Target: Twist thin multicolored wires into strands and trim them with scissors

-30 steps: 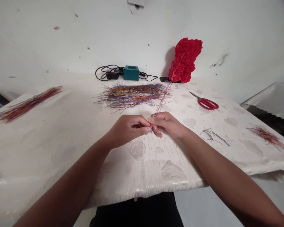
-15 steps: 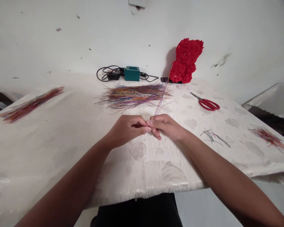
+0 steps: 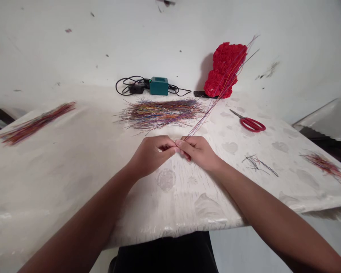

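Several long thin coloured wires point(image 3: 208, 110), purple, red and orange among them, rise from my hands toward the upper right. My right hand point(image 3: 197, 151) is closed around their lower part. Thumb and fingers of my left hand point(image 3: 157, 153) pinch at the wires' lower end, fingertips against those of my right hand. The very ends are hidden between the fingers. Just beyond my hands lies a large loose bundle of multicoloured wires point(image 3: 161, 113). To the right rest scissors with red handles point(image 3: 252, 124), their blades pointing away to the left.
A neat wire bundle point(image 3: 38, 123) lies far left. Short grey clippings point(image 3: 257, 163) and a pile of reddish wire pieces point(image 3: 326, 165) are at right. Against the wall stand a teal box point(image 3: 158, 86) with black cables and a red flower-covered figure point(image 3: 224, 70). The covered table's point(image 3: 170, 223) front edge is near me.
The held wires have swung from nearly upright to a slant toward the upper right, now crossing in front of the red figure. Both hands stay together in nearly the same place.
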Demonstrator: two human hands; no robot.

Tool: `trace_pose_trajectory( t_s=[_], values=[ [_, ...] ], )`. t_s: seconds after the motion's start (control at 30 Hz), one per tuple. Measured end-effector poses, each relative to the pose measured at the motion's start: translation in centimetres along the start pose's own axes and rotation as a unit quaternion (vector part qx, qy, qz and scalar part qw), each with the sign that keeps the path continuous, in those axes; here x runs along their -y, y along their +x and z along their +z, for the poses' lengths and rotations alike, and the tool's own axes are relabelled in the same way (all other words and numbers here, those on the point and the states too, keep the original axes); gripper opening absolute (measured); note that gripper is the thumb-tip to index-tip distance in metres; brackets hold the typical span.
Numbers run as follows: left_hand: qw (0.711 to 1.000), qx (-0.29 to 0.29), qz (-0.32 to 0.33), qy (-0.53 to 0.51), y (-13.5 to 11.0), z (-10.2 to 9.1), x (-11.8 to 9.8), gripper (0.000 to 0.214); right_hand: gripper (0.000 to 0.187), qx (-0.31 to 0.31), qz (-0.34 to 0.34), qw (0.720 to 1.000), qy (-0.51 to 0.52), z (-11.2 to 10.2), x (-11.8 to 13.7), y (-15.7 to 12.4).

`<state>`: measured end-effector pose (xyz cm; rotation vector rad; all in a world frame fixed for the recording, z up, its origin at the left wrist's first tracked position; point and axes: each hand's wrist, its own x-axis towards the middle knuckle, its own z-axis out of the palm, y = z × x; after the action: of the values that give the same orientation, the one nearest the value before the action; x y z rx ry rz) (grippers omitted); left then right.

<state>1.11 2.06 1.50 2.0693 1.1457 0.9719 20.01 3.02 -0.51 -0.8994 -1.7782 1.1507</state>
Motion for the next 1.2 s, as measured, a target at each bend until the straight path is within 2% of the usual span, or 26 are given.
trace_pose_trajectory(
  t_s=[0.27, 0.53, 0.8, 1.0, 1.2],
  values=[
    [0.999, -0.002, 0.030, -0.015, 0.00, 0.11, -0.18, 0.011, 0.048, 0.013, -0.016, 0.999, 0.034, -0.16, -0.06, 0.12],
    [1.000, -0.011, 0.024, -0.017, -0.11, 0.14, -0.28, 0.011, 0.045, 0.014, -0.025, 0.998, 0.058, 0.03, -0.39, 0.09],
    [0.999, -0.006, 0.029, -0.032, 0.04, 0.23, -0.34, 0.011, 0.047, 0.012, -0.021, 0.999, 0.045, -0.01, -0.31, 0.06],
    [0.999, 0.000, 0.029, -0.029, 0.10, 0.26, -0.42, 0.013, 0.052, -0.025, -0.020, 0.999, 0.013, 0.13, 0.18, 0.15],
    [0.999, 0.005, 0.019, -0.036, -0.05, 0.31, -0.24, 0.013, 0.050, -0.006, -0.036, 0.999, 0.012, 0.16, 0.01, 0.18]
  ],
)
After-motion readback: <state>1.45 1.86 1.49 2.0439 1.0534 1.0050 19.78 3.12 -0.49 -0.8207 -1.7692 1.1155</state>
